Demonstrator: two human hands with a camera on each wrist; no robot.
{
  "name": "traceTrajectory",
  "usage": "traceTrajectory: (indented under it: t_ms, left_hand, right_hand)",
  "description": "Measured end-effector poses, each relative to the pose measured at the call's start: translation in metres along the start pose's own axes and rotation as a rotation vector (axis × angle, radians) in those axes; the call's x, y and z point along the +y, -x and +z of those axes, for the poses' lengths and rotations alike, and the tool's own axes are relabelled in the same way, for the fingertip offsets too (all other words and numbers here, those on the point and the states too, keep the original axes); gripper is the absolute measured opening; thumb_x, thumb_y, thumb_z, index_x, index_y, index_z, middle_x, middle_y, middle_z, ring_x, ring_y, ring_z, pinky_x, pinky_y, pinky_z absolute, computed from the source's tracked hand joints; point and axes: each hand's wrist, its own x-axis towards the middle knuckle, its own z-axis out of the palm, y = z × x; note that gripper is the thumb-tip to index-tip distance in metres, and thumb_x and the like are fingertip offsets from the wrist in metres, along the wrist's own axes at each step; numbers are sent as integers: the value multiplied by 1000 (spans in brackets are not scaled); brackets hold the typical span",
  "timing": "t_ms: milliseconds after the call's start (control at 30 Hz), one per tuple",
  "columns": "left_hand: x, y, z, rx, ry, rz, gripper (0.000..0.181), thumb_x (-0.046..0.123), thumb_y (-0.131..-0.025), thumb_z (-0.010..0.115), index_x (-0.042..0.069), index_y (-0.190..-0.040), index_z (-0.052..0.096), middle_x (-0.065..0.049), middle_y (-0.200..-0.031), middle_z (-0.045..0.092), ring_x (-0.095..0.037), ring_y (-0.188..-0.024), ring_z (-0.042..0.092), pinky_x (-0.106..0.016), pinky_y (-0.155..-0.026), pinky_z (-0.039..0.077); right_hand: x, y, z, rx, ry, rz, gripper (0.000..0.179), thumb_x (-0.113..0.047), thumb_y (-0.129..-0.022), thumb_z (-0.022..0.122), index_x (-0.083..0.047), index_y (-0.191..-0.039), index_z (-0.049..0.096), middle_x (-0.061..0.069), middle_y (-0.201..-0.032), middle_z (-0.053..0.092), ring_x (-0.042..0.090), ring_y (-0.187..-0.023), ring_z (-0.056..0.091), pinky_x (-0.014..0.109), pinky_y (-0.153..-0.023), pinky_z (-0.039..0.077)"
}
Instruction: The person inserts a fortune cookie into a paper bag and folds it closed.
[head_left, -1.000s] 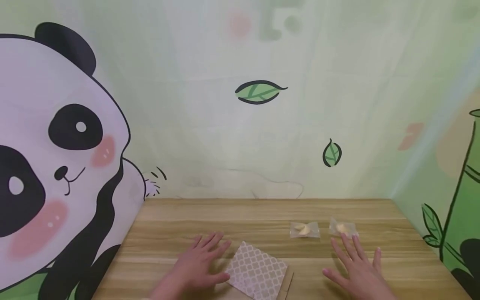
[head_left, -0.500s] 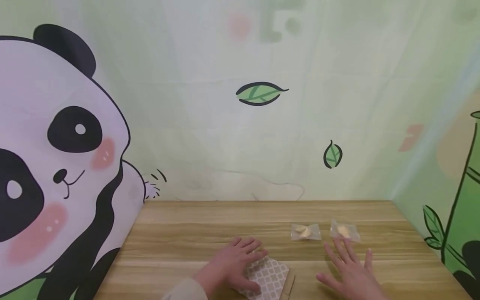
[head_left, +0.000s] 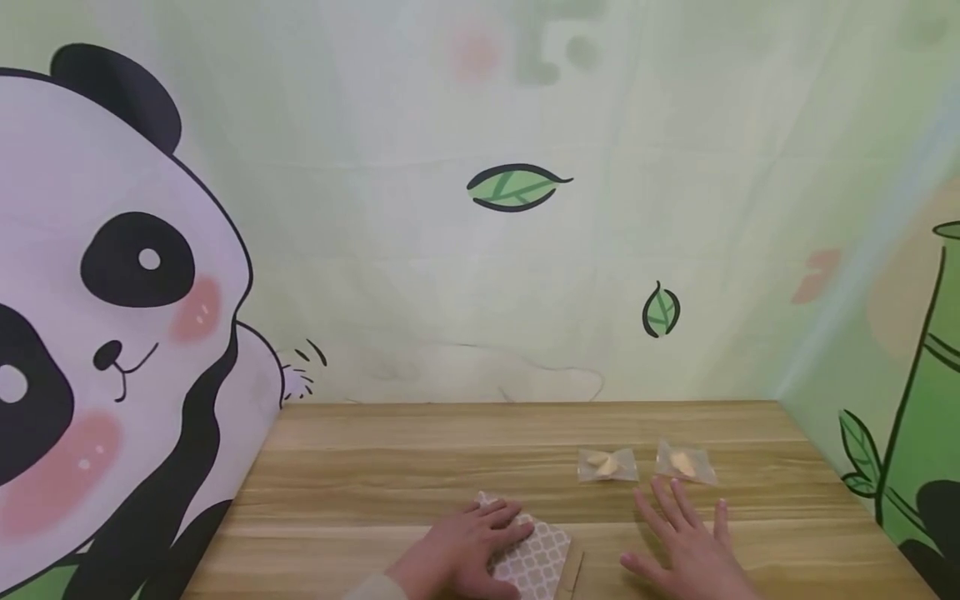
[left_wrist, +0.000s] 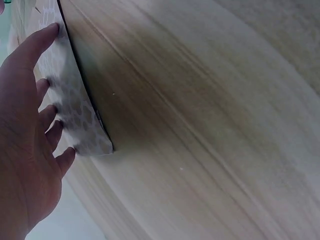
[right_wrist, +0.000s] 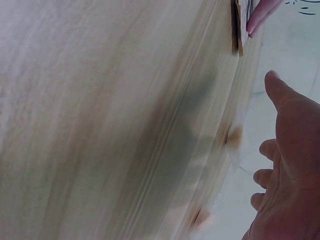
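One patterned packet (head_left: 542, 557), partly under left hand (head_left: 471, 546), fingers (left_wrist: 65, 161) touching

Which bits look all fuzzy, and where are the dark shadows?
Right wrist view: the two small clear packets of pale pieces are blurry, and a long greyish shadow falls on the brown wood-grain table; left wrist view: a dark patch, probably shadow, lies beside the flat beige-and-white patterned item; head view: the black-and-white printed panda has crisp outlines.
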Motion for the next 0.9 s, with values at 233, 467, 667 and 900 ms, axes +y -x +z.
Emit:
traceTrajectory:
  t_ms: [233,467,667,900]
  left_hand:
    - [-8,8,16,107,-20,-19,88,77,-93,57,28,-165,44,-4,-170,40,-22,-156,39,-47,-122,41]
    - [-15,32,24,170,95,-107,90,75,-94,59,18,-163,48,-15,-167,43,-35,-154,41,-60,-118,42]
    - [-20,42,41,218,166,-196,92,77,-93,58,18,-163,48,-16,-167,43,-36,-155,39,-64,-118,40]
    - [-10,49,36,231,158,-240,92,75,-92,61,16,-161,50,-17,-166,44,-37,-154,41,-64,-118,40]
  right_hand:
    - [-7,-4,1,-6,-8,-28,90,-64,-89,75,-10,-158,52,25,-169,35,47,-160,20,90,-112,2]
    - [-23,-14,2,-22,-26,-80,91,-65,-90,74,-11,-160,50,23,-170,33,52,-156,25,87,-116,2]
    - [-46,-27,4,-23,-27,-205,88,-63,-93,73,-9,-159,51,18,-169,37,45,-155,32,77,-122,17]
    - [-74,-38,17,-73,-33,-371,83,-57,-100,66,-6,-161,46,15,-169,38,40,-157,32,35,-126,-13]
